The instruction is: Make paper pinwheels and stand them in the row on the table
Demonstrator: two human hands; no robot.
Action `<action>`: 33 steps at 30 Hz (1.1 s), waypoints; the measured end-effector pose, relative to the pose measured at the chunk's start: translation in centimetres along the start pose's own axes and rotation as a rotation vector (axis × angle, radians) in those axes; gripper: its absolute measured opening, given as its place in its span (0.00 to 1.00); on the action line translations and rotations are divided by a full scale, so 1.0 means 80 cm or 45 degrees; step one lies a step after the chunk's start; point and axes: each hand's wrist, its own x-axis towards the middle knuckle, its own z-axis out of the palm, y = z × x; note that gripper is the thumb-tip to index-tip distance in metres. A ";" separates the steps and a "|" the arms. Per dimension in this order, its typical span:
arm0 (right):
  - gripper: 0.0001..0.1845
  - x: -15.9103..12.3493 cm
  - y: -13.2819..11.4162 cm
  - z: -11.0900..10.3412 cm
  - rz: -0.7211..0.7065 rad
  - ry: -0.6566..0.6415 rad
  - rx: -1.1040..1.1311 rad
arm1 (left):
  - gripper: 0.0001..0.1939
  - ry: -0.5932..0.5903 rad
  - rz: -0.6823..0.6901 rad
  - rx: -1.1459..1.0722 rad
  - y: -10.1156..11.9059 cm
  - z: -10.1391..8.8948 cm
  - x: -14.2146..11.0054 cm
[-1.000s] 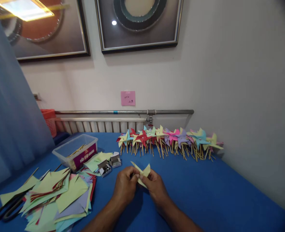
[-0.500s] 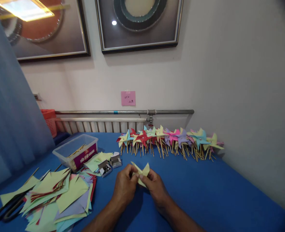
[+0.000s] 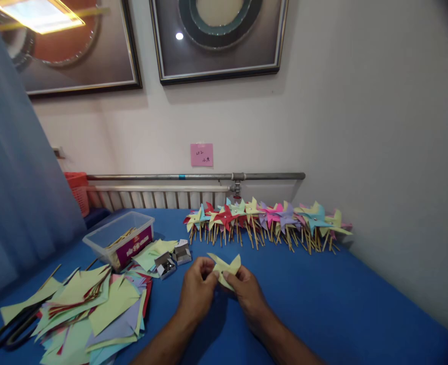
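Observation:
A pale yellow paper pinwheel (image 3: 227,264) is held between my two hands above the blue table, its pointed blades folded inward. A small dark spot shows near its centre. My left hand (image 3: 198,285) pinches its left side between thumb and fingers. On the other side my right hand (image 3: 249,291) grips the paper, the thumb lying close to the centre. No stick shows on this pinwheel. To the left of my hands stand two small open boxes, one with shiny metal pins (image 3: 165,266) inside and the other a grey box (image 3: 182,252).
Finished pinwheels on sticks (image 3: 264,220) lie in a long row at the back. At left are a clear plastic tub (image 3: 119,238) with sticks, a pile of cut coloured paper (image 3: 95,309) and black-handled scissors (image 3: 14,327). A radiator (image 3: 151,197) lines the wall.
The paper blades have spread wider between my hands, and a dark spot at the centre is now visible. My right hand has shifted slightly to the right.

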 end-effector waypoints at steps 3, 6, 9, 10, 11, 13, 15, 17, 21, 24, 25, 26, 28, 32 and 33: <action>0.26 -0.004 -0.006 0.001 -0.015 0.009 0.022 | 0.19 0.054 -0.157 -0.149 0.003 -0.002 0.005; 0.25 -0.007 -0.008 0.002 -0.026 -0.021 -0.021 | 0.18 -0.067 -0.302 -0.234 0.006 -0.005 0.006; 0.23 -0.006 -0.006 0.002 -0.022 -0.077 -0.068 | 0.16 -0.152 -0.351 -0.266 0.008 -0.006 0.005; 0.22 -0.005 -0.005 0.001 -0.021 -0.093 -0.078 | 0.15 -0.154 -0.345 -0.268 0.008 -0.006 0.005; 0.22 -0.004 -0.003 0.000 -0.021 -0.105 -0.087 | 0.15 -0.155 -0.339 -0.271 0.008 -0.006 0.005; 0.22 -0.001 -0.001 -0.001 -0.019 -0.123 -0.108 | 0.15 -0.159 -0.322 -0.287 0.007 -0.006 0.006; 0.22 0.001 0.000 -0.002 -0.009 -0.132 -0.127 | 0.16 -0.164 -0.315 -0.311 0.006 -0.006 0.007; 0.22 0.001 -0.001 -0.002 0.002 -0.134 -0.130 | 0.17 -0.165 -0.327 -0.329 0.006 -0.005 0.007; 0.21 -0.002 -0.005 0.000 0.009 -0.133 -0.127 | 0.15 -0.174 -0.365 -0.384 0.006 -0.004 0.006; 0.20 -0.006 -0.007 0.002 0.014 -0.147 -0.140 | 0.13 -0.192 -0.397 -0.402 0.008 -0.004 0.004; 0.20 -0.007 -0.007 0.003 0.021 -0.160 -0.136 | 0.13 -0.206 -0.407 -0.398 0.009 -0.005 0.003; 0.21 -0.008 -0.007 0.003 0.029 -0.179 -0.123 | 0.12 -0.222 -0.413 -0.392 0.010 -0.005 0.002; 0.22 -0.011 -0.007 0.005 0.041 -0.234 -0.082 | 0.11 -0.243 -0.414 -0.377 0.013 -0.006 0.002; 0.22 -0.013 -0.010 0.005 0.046 -0.238 -0.043 | 0.11 -0.253 -0.393 -0.348 0.013 -0.007 0.004; 0.21 -0.012 -0.011 0.005 0.041 -0.207 -0.051 | 0.11 -0.253 -0.389 -0.340 0.012 -0.007 0.005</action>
